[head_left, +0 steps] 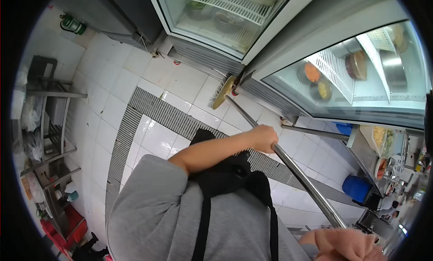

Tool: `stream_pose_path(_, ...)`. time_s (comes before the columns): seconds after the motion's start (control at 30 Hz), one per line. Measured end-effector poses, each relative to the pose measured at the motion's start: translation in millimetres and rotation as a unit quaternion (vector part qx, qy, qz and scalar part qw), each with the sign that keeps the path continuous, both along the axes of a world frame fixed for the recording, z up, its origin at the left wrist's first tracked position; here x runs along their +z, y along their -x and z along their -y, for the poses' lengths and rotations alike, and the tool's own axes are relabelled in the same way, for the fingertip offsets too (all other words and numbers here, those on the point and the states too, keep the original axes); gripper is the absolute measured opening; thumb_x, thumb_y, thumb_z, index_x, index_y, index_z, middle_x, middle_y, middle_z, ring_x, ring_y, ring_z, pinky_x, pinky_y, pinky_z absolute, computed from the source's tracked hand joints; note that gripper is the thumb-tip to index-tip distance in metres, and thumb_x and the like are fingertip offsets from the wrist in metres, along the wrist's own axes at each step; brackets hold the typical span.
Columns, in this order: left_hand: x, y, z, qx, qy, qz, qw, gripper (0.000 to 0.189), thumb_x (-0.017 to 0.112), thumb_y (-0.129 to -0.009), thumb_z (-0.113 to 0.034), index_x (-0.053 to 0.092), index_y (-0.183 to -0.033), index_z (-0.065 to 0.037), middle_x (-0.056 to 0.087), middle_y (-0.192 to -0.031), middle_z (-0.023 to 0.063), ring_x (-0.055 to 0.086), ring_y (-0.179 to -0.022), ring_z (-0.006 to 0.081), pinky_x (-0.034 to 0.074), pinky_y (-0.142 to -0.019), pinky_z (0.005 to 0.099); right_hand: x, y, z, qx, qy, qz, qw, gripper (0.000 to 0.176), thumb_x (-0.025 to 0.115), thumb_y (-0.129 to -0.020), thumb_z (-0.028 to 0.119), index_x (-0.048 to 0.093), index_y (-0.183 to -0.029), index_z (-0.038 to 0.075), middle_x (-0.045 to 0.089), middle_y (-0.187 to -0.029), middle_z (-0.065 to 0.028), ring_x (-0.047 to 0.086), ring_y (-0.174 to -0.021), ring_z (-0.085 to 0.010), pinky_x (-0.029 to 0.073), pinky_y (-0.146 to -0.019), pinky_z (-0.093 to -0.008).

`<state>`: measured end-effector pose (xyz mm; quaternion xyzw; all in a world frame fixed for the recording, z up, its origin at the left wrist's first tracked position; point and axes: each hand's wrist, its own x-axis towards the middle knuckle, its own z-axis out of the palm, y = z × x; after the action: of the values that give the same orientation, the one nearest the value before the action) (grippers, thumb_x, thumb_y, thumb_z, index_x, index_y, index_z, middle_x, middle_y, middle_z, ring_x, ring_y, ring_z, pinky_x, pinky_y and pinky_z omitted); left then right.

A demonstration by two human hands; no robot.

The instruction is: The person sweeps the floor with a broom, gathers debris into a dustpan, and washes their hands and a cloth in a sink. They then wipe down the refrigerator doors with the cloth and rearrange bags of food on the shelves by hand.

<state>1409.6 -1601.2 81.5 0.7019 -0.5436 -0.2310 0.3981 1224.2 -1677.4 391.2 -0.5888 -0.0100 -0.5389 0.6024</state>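
Note:
My left hand (265,139) reaches across my body and is closed around the middle of a long metal handle. That handle belongs to a floor broom (224,93) with a yellowish head and grey bristles, lying against the tiles by the base of the fridges. At the lower right, my right hand (345,245) is wrapped around the upper end of the handle. The white tiled floor (155,139) looks wet and shiny in places, with a dark ribbed strip (169,110) running through it.
Two glass-door fridges (216,24) (352,71) with food inside stand ahead and to the right. Metal shelving (54,96) lines the left side, with a red container (65,227) below. A blue bin (356,188) and a counter with food trays (381,139) are at right.

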Motion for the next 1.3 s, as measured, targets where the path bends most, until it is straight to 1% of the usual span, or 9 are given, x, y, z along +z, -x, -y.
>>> stream_pose_path(0.2,-110,-99,-68,0.056,-0.009,0.103,0.993,0.026,0.064,-0.056,-0.032,0.056,-0.057,-0.008,0.053,-0.059,0.0132,0.052,-0.062,0.0337,0.041,-0.057,0.0427,-44,-83,-32,-0.150,-0.061,-0.143,0.976,0.027,0.048,-0.075,0.034,0.040,-0.073,0.007,0.038,-0.058,-0.0011,0.041,-0.048,-0.0110,0.037,-0.054,-0.0229)
stream_pose_path(0.27,-125,-130,-124,0.096,-0.071,0.094,0.988,0.028,0.065,-0.056,-0.033,0.055,-0.055,-0.007,0.054,-0.058,0.0141,0.053,-0.062,0.0344,0.043,-0.057,0.0433,-89,-86,0,0.257,0.141,-0.086,0.952,0.039,0.055,-0.078,0.024,0.041,-0.109,0.004,0.047,-0.083,-0.0075,0.051,-0.067,-0.0103,0.043,-0.046,-0.0203)
stream_pose_path(0.37,-115,-141,-156,0.127,-0.090,0.104,0.982,0.028,0.064,-0.055,-0.032,0.051,-0.052,-0.008,0.050,-0.053,0.0130,0.051,-0.058,0.0344,0.041,-0.053,0.0427,-107,-94,-2,0.365,0.112,-0.053,0.923,0.056,0.056,-0.077,0.034,0.034,-0.121,0.006,0.044,-0.082,-0.0064,0.047,-0.072,-0.0089,0.042,-0.054,-0.0183)
stream_pose_path(0.4,-107,-139,-167,0.133,-0.071,0.123,0.981,0.029,0.064,-0.055,-0.032,0.047,-0.049,-0.009,0.048,-0.050,0.0125,0.050,-0.055,0.0345,0.039,-0.050,0.0423,-96,-92,-23,0.171,-0.026,-0.006,0.985,0.022,0.053,-0.076,0.022,0.037,-0.075,0.007,0.042,-0.058,-0.0043,0.045,-0.051,-0.0129,0.041,-0.046,-0.0251)
stream_pose_path(0.6,-32,-119,-135,0.149,-0.006,0.070,0.986,0.026,0.064,-0.054,-0.028,0.049,-0.050,-0.007,0.048,-0.049,0.0125,0.050,-0.054,0.0345,0.040,-0.050,0.0415,-43,-106,-51,0.146,-0.002,0.003,0.989,0.023,0.057,-0.075,0.020,0.038,-0.079,0.006,0.040,-0.062,-0.0022,0.043,-0.052,-0.0106,0.038,-0.044,-0.0218)
stream_pose_path(0.83,-135,-196,-198,0.250,-0.088,0.010,0.964,0.022,0.063,-0.050,-0.023,0.049,-0.052,-0.006,0.048,-0.049,0.0108,0.049,-0.053,0.0338,0.040,-0.052,0.0429,-92,-186,-80,0.342,0.100,-0.069,0.932,0.026,0.061,-0.074,0.018,0.040,-0.084,0.005,0.039,-0.066,0.0002,0.040,-0.054,-0.0080,0.034,-0.042,-0.0179)
stream_pose_path(1.03,-40,-169,-191,0.225,-0.009,0.096,0.970,0.020,0.062,-0.048,-0.020,0.048,-0.050,-0.006,0.046,-0.050,0.0137,0.049,-0.055,0.0343,0.039,-0.049,0.0403,-57,-170,-67,0.321,0.087,-0.011,0.943,0.022,0.056,-0.074,0.017,0.035,-0.073,0.009,0.034,-0.061,0.0028,0.034,-0.049,-0.0068,0.032,-0.045,-0.0174)
stream_pose_path(1.13,-79,-190,-178,0.266,-0.009,0.057,0.962,0.021,0.064,-0.051,-0.021,0.050,-0.051,-0.006,0.047,-0.050,0.0144,0.050,-0.056,0.0334,0.038,-0.048,0.0399,-55,-179,-77,0.298,0.049,0.019,0.953,0.023,0.055,-0.072,0.018,0.034,-0.069,0.010,0.034,-0.060,0.0021,0.033,-0.049,-0.0084,0.033,-0.048,-0.0184)
stream_pose_path(1.3,-87,-186,-197,0.248,-0.042,0.016,0.968,0.028,0.067,-0.057,-0.029,0.052,-0.054,-0.004,0.049,-0.052,0.0144,0.050,-0.056,0.0344,0.039,-0.050,0.0407,-63,-202,-47,0.505,0.179,-0.063,0.842,0.019,0.050,-0.070,0.020,0.035,-0.068,0.010,0.035,-0.066,-0.0017,0.038,-0.060,-0.0117,0.035,-0.061,-0.0205)
